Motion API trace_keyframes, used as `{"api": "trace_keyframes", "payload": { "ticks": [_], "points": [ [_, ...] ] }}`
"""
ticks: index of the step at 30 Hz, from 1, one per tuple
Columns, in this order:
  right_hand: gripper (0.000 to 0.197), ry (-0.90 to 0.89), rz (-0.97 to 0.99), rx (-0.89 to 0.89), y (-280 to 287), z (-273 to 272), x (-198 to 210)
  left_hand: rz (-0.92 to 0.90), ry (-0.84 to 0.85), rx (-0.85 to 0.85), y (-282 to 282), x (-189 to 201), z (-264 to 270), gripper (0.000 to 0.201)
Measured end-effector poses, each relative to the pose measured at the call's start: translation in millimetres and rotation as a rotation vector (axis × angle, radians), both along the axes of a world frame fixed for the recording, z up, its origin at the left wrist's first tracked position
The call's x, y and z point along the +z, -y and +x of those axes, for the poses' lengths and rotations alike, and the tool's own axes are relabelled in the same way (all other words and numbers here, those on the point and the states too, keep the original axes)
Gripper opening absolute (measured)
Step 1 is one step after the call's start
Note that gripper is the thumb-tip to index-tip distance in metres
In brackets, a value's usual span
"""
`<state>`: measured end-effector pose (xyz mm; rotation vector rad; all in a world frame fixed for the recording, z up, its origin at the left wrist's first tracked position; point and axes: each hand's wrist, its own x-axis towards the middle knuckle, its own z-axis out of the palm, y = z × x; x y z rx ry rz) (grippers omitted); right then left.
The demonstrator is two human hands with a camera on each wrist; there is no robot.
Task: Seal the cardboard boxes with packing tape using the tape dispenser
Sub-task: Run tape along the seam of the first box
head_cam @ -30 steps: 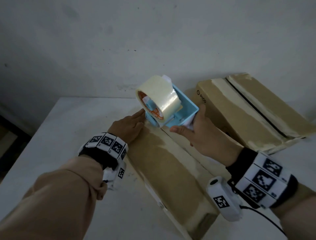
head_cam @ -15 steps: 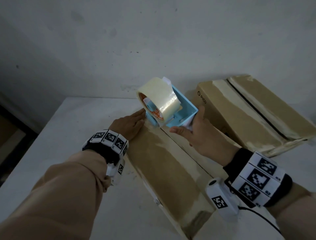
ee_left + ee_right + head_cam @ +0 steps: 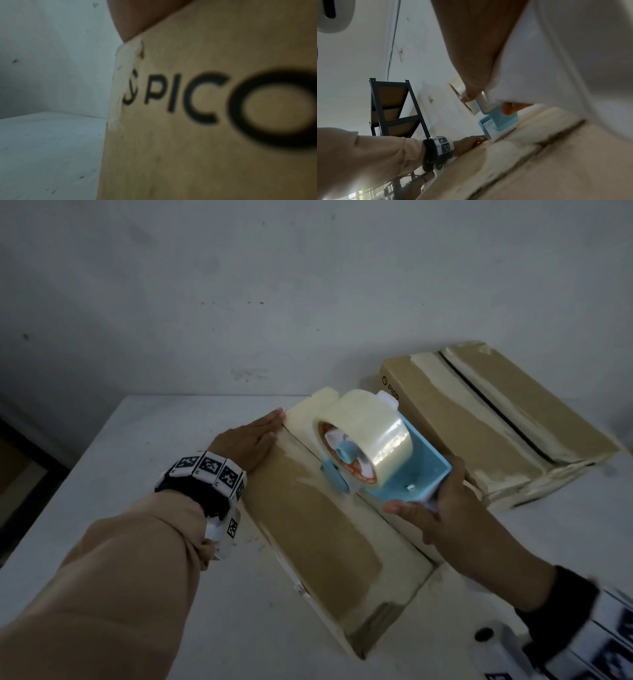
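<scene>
Two cardboard boxes lie on the white table (image 3: 144, 474). The near box (image 3: 318, 529) runs from about 11 to 5 o'clock under the hands; the far box (image 3: 507, 419) sits at 2 o'clock with its centre seam dark and open, apparently not yet sealed. The left hand (image 3: 246, 440) lies flat, fingers straight, on the near box's far left edge, likely pinning it against the pull. The right hand (image 3: 442, 508) grasps the blue tape dispenser (image 3: 407, 470) by its handle, its front end down on the centre seam so tape can lay along it.
</scene>
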<state>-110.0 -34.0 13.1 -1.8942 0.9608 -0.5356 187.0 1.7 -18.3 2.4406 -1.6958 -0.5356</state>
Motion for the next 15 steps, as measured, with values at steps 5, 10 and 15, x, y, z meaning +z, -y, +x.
{"api": "trace_keyframes", "payload": {
  "ticks": [5, 10, 15],
  "points": [
    [0.058, 0.044, -0.001, 0.026, 5, 2, -2, 0.091, 0.226, -0.049, 0, 0, -30, 0.052],
    [0.067, 0.049, -0.035, 0.039, 2, 1, 1, 0.110, 0.178, -0.070, -10, -8, -63, 0.049],
    [0.071, 0.011, -0.074, 0.056, -2, 1, 4, 0.050, 0.150, -0.014, -11, -11, -63, 0.047]
  ]
}}
